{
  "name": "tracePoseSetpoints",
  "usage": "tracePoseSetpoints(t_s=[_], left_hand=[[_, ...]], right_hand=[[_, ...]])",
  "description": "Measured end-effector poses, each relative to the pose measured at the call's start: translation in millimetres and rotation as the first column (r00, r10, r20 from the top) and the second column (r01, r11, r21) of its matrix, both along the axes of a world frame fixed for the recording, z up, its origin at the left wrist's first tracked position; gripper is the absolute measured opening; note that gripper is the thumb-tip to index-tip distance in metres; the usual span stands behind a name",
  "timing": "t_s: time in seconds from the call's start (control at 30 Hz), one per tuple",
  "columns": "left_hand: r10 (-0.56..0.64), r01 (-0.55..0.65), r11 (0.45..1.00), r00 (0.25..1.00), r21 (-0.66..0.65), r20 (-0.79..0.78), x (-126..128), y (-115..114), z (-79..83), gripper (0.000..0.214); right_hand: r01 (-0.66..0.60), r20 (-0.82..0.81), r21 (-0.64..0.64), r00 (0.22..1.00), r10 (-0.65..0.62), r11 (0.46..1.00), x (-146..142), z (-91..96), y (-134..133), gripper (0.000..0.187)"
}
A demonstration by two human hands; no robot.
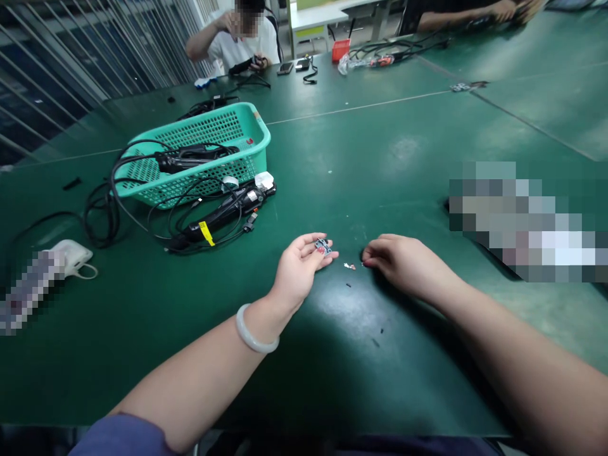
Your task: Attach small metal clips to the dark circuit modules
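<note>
My left hand [299, 263] is closed around a small grey piece with fine openings [323, 246], its thumb pressing on it; the exact kind is too small to make out. To the right, my right hand [396, 259] rests low at the table with thumb and fingertips pinched together. Whatever sits between those fingertips is too tiny to name. Between the hands lie small white and reddish bits [349, 266] on the green table [304, 354]. A little dark piece [348, 285] is just nearer to me.
A turquoise basket [259, 149] holding black cabled devices stands at the left. In front of it lies a black corded tool [223, 212]. A white object with a loop [76, 256] is far left. Across the table sit two people, near phones [285, 68] and a red box [341, 50].
</note>
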State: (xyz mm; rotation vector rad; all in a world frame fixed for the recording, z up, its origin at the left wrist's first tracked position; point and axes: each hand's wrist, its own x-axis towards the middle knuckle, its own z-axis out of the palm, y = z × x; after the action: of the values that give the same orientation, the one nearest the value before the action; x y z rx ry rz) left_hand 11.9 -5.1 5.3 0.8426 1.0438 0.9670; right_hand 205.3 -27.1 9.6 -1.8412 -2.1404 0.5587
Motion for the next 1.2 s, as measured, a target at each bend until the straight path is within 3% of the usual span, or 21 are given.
tracePoseSetpoints(t_s=[0.13,0.43,0.57,0.73,1.07,1.2], left_hand=[[-0.003,0.003,1.000,1.000,-0.010,0.008,0.4,0.4,-1.3,0.018],[-0.099,0.095,0.992,0.994,0.077,0.045,-2.3,1.0,-6.8,0.031],[-0.152,0.151,0.980,0.988,0.128,-0.001,-2.8,0.9,-7.3,0.029],[-0.170,0.170,0.980,0.985,0.104,-0.008,0.0,-1.5,-4.4,0.030],[-0.191,0.198,0.975,0.979,0.097,-0.073,0.9,-5.0,-3.1,0.036],[-0.196,0.199,0.976,0.980,0.087,-0.046,1.4,-5.5,-2.1,0.041]], right_hand=[[-0.039,-0.031,0.096,0.999,0.043,0.995,-10.8,-0.6,-5.0,0.018],[-0.131,0.072,0.134,0.990,0.122,0.982,-23.0,-5.5,-7.0,0.020],[-0.046,-0.152,0.194,0.985,0.077,0.980,-22.7,-0.4,-8.0,0.016],[0.114,-0.446,0.253,0.895,0.011,0.961,-27.9,8.1,-12.7,0.013],[0.225,-0.620,0.243,0.784,-0.027,0.944,-42.8,5.3,-16.8,0.011],[0.215,-0.631,0.217,0.775,-0.031,0.952,-49.4,2.2,-17.7,0.009]])
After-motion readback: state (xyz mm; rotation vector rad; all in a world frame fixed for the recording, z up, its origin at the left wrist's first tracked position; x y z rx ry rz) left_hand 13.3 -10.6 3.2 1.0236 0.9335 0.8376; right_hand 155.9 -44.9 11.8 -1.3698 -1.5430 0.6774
